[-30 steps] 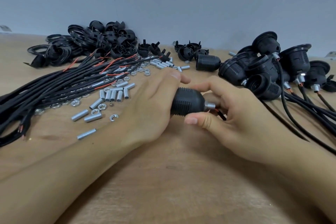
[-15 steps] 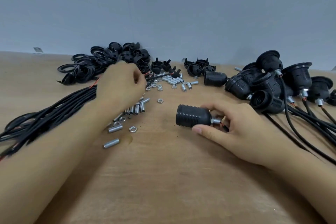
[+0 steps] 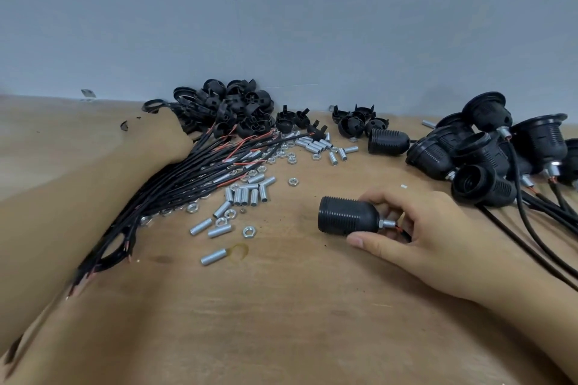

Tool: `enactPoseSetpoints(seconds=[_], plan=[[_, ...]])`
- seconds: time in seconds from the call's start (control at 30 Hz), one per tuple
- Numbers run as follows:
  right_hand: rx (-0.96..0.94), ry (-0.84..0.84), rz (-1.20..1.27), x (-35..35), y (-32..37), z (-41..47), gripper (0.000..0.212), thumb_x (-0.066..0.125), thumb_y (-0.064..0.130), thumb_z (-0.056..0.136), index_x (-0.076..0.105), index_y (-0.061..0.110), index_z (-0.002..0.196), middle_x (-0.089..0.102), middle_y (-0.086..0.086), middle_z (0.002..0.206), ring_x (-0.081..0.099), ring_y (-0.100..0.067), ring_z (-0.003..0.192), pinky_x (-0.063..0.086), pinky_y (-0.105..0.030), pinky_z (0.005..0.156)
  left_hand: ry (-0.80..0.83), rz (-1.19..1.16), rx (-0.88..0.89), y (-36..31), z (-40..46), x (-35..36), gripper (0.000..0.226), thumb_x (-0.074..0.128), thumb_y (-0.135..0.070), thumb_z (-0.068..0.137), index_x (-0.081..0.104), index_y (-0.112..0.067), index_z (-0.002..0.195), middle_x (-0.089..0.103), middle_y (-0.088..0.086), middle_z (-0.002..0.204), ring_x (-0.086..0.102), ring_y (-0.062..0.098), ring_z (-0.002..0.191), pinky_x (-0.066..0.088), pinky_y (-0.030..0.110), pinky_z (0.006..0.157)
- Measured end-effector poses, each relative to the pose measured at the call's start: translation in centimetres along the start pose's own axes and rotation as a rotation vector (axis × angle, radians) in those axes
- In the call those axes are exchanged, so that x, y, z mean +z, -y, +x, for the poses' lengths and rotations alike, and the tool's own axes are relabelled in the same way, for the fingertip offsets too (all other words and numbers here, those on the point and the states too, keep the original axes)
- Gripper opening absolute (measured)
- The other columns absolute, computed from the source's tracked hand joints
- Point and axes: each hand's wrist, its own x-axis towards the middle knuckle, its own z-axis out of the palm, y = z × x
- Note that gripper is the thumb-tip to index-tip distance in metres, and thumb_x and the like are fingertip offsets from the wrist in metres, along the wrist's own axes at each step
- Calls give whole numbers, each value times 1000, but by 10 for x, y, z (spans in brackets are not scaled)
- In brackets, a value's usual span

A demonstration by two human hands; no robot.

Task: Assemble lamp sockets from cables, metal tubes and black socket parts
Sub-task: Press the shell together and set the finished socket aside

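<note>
One hand, the right hand point(image 3: 416, 228), has its grip curled round the short metal tube point(image 3: 387, 223) at the tail of the ribbed black plastic lamp socket point(image 3: 347, 216) lying on the wooden desk point(image 3: 281, 306), so that socket could roll or twist loose, while the left hand's grip cannot be told, hidden beyond the black cable bundle point(image 3: 175, 194) far to its left.

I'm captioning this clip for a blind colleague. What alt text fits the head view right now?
A person's right hand holds a black lamp socket by its metal tube end on a wooden table. The left forearm reaches over a bundle of black cables toward a pile of black socket parts; that hand is hidden.
</note>
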Motion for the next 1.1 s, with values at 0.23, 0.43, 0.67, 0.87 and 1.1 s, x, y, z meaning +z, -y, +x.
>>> enactPoseSetpoints(seconds=[0.23, 0.43, 0.67, 0.87, 1.1], plan=[[-6, -2, -19, 1, 2, -1, 41, 67, 59, 70, 66, 31, 99, 61, 10, 72, 54, -3, 62, 37, -7, 56, -50, -457, 106, -2, -18, -3, 65, 83, -37, 77, 56, -12, 132, 63, 11, 127, 57, 31, 117, 42, 39, 97], [-25, -12, -17, 1, 1, -1, 42, 66, 61, 69, 67, 31, 99, 62, 10, 73, 55, -5, 63, 39, -9, 56, -17, -719, -22, 1, -14, -6, 29, 75, -42, 84, 61, -19, 94, 66, 9, 104, 66, 34, 98, 52, 44, 94], [-33, -28, -10, 2, -2, 0, 43, 64, 64, 69, 65, 33, 99, 64, 8, 73, 59, -11, 68, 46, -22, 61, 56, -952, -11, -3, -16, -1, 9, 70, -27, 92, 69, -19, 87, 70, 2, 87, 65, 11, 69, 50, 16, 51], [-40, -33, -37, 3, -3, 0, 46, 64, 63, 70, 67, 30, 102, 64, 11, 75, 57, -5, 68, 41, -11, 60, -120, -1024, 121, -29, -46, -28, 4, 68, -23, 93, 65, -24, 91, 72, 3, 88, 71, 15, 76, 59, 46, 85], [-62, -267, 64, 2, 1, 0, 35, 65, 49, 80, 62, 30, 109, 70, 13, 90, 58, -3, 65, 37, -4, 57, 448, -1527, 194, -94, -158, -25, 16, 57, -9, 99, 68, -10, 109, 72, 18, 109, 72, 33, 96, 61, 49, 82]])
